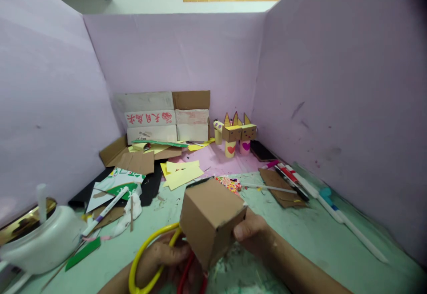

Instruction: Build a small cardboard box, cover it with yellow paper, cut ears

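Note:
A brown cardboard box [213,209], cube-like with rough edges, is held tilted above the table in front of me. My right hand [251,231] grips its right side, with the thumb on the near face. My left hand [167,254] is low at the box's left side, its thumb close to the cardboard. A large yellow loop [135,265] and a red loop [187,274] lie over this hand. They look like scissor handles; the blades are hidden. Part of the left fingers is hidden behind the box and the red loop.
Cardboard-headed figures [232,133] stand at the back, near a black phone [262,151]. Markers [300,178] lie along the right wall. Yellow paper [182,176], cardboard scraps [136,162] and a green strip [83,254] lie around. A white pot-like vessel [50,236] stands left.

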`<act>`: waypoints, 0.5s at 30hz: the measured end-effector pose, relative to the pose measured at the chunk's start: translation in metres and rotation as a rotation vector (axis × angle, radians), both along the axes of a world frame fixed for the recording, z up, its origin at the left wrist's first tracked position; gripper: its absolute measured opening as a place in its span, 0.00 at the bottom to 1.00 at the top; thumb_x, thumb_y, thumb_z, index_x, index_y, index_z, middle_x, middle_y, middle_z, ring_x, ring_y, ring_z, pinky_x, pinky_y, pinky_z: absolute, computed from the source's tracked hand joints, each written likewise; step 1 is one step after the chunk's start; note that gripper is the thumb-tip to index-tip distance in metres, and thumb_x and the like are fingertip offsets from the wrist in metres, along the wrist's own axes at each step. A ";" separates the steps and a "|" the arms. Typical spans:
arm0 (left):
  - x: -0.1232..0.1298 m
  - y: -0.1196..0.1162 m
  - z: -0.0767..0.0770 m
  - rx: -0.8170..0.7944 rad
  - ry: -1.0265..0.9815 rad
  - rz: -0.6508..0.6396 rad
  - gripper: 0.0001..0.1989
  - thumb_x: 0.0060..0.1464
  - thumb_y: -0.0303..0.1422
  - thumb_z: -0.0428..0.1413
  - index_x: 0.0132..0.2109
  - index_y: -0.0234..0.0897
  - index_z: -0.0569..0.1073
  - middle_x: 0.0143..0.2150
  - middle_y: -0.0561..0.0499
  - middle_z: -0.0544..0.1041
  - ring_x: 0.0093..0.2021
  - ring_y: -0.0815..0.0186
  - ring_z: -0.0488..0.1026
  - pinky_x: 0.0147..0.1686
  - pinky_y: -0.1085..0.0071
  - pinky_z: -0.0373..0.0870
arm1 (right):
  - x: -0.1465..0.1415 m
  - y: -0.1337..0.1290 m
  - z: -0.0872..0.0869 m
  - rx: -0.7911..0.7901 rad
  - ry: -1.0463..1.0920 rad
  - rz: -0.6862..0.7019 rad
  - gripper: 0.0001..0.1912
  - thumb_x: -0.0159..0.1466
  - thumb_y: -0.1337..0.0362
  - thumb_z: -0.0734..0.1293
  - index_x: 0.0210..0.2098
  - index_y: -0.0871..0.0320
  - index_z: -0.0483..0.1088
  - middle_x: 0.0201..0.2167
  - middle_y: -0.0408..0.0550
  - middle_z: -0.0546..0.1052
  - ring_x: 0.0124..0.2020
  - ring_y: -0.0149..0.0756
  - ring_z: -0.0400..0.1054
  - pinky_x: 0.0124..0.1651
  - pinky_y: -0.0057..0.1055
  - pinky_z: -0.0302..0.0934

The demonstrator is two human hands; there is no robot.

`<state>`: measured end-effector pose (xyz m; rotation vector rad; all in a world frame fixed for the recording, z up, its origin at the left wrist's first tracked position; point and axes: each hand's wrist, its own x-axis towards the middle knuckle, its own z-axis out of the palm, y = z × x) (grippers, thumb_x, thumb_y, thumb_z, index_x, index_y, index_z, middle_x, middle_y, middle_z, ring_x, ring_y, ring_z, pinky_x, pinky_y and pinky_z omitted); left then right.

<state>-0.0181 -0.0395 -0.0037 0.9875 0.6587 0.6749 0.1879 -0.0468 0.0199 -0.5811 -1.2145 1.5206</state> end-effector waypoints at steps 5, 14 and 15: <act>-0.011 0.015 0.021 0.205 0.151 0.126 0.19 0.46 0.42 0.61 0.43 0.38 0.69 0.26 0.50 0.74 0.18 0.66 0.71 0.15 0.77 0.59 | 0.029 0.010 -0.003 0.028 -0.063 -0.153 0.51 0.31 0.57 0.80 0.54 0.51 0.62 0.53 0.51 0.71 0.54 0.52 0.64 0.51 0.41 0.59; -0.014 0.036 0.056 0.998 0.849 0.315 0.10 0.51 0.36 0.54 0.42 0.41 0.72 0.28 0.51 0.73 0.28 0.63 0.69 0.30 0.70 0.65 | 0.046 0.020 -0.018 0.187 -0.242 -0.281 0.49 0.36 0.57 0.79 0.55 0.50 0.58 0.57 0.55 0.66 0.57 0.53 0.61 0.55 0.46 0.56; -0.015 0.035 0.051 1.006 0.834 0.304 0.12 0.51 0.35 0.54 0.44 0.42 0.73 0.32 0.50 0.74 0.30 0.61 0.70 0.33 0.69 0.66 | 0.047 0.019 -0.019 0.196 -0.263 -0.280 0.48 0.36 0.58 0.78 0.55 0.51 0.58 0.56 0.56 0.67 0.56 0.53 0.62 0.55 0.45 0.56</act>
